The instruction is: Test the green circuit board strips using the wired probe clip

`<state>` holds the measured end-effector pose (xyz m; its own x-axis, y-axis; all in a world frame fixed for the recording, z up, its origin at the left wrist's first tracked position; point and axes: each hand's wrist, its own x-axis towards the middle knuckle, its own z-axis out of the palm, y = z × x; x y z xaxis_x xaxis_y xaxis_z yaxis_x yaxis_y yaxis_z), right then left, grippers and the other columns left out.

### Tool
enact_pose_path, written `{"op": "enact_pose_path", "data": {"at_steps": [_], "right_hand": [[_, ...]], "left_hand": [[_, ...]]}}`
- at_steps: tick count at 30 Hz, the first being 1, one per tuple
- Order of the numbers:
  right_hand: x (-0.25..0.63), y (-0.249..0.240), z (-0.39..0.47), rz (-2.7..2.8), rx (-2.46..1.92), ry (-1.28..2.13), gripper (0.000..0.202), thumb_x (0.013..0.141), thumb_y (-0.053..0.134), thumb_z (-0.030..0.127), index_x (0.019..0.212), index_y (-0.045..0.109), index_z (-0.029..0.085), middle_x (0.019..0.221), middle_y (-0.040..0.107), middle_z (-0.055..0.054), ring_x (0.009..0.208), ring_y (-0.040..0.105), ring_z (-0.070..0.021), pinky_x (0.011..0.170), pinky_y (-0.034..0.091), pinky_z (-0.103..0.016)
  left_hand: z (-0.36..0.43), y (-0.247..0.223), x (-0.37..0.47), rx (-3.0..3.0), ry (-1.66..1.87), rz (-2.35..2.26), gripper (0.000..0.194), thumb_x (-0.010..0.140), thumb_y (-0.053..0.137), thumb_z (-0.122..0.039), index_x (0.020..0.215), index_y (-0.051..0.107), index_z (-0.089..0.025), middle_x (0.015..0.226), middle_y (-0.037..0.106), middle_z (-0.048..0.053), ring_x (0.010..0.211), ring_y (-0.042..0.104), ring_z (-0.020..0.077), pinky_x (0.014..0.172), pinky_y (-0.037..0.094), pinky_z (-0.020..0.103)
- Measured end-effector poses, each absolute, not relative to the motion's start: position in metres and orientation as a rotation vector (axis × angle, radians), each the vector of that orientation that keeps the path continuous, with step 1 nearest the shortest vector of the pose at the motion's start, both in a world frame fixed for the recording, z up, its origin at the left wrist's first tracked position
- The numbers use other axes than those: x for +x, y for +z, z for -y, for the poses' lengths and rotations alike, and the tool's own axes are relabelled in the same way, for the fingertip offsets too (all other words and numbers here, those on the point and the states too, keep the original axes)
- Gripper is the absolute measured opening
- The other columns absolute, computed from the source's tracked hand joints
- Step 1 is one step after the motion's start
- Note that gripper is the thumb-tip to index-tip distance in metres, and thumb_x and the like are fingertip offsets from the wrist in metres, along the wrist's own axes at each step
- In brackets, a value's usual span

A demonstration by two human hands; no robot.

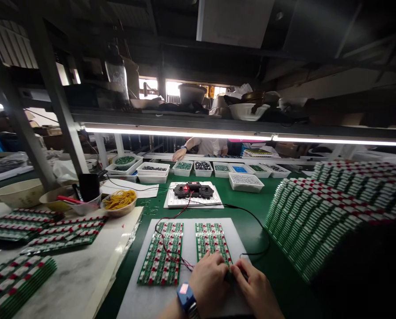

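Two panels of small green circuit boards with white and red parts lie on a white sheet: a left circuit board panel (161, 252) and a right circuit board panel (211, 237). My left hand (209, 277), with a blue band at the wrist, rests over the lower part of the right panel, fingers curled. Red and black wires (184, 262) run in under it; what its fingers hold is hidden. At the panel's lower right edge my right hand (256, 283) pinches the end of a black cable (262, 228), close to the left fingertips. The cable's tip is hidden.
A black device (193, 190) with a red light sits on a white tray, wires trailing from it. Tall stacks of boards (317, 221) rise at the right. Part bins (246, 181) line the back; rubber bands fill a bowl (120, 201). Across the bench is another person's hand (180, 154).
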<state>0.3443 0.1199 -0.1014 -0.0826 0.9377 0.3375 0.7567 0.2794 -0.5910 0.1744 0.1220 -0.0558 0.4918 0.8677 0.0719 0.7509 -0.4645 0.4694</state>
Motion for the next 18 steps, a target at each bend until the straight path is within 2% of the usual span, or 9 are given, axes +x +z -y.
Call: {"op": "enact_pose_path", "data": {"at_steps": [4,9,18], "right_hand": [[0.3444,-0.1002,-0.1187,1.878,-1.507,0.361,0.049,0.093,0.034,0.062,0.072,0.056,0.025,0.064,0.064,0.0,0.059,0.061,-0.0185,0.055,0.042,-0.023],[0.345,-0.0984,-0.1171,1.887,-1.498,0.357,0.048,0.094,0.033,0.06,0.072,0.057,0.024,0.062,0.062,0.001,0.054,0.057,-0.0169,0.053,0.041,-0.022],[0.3484,-0.1008,-0.1191,1.86,-1.492,0.363,0.053,0.092,0.033,0.062,0.069,0.059,0.022,0.059,0.06,0.001,0.049,0.051,-0.0148,0.051,0.039,-0.022]], "left_hand": [[-0.1197,-0.0502,0.1747,2.365,0.409,-1.371,0.019,0.075,0.061,-0.015,0.092,0.068,-0.019,0.102,0.063,0.004,0.098,0.058,0.0204,0.109,0.035,0.035],[-0.1197,-0.0489,0.1735,2.363,0.433,-1.354,0.019,0.075,0.062,-0.016,0.093,0.067,-0.018,0.103,0.063,0.003,0.099,0.058,0.0193,0.11,0.032,0.035],[-0.1202,-0.0497,0.1727,2.392,0.417,-1.349,0.013,0.077,0.062,-0.017,0.09,0.066,-0.018,0.103,0.063,0.004,0.099,0.059,0.0194,0.109,0.034,0.034]]}}
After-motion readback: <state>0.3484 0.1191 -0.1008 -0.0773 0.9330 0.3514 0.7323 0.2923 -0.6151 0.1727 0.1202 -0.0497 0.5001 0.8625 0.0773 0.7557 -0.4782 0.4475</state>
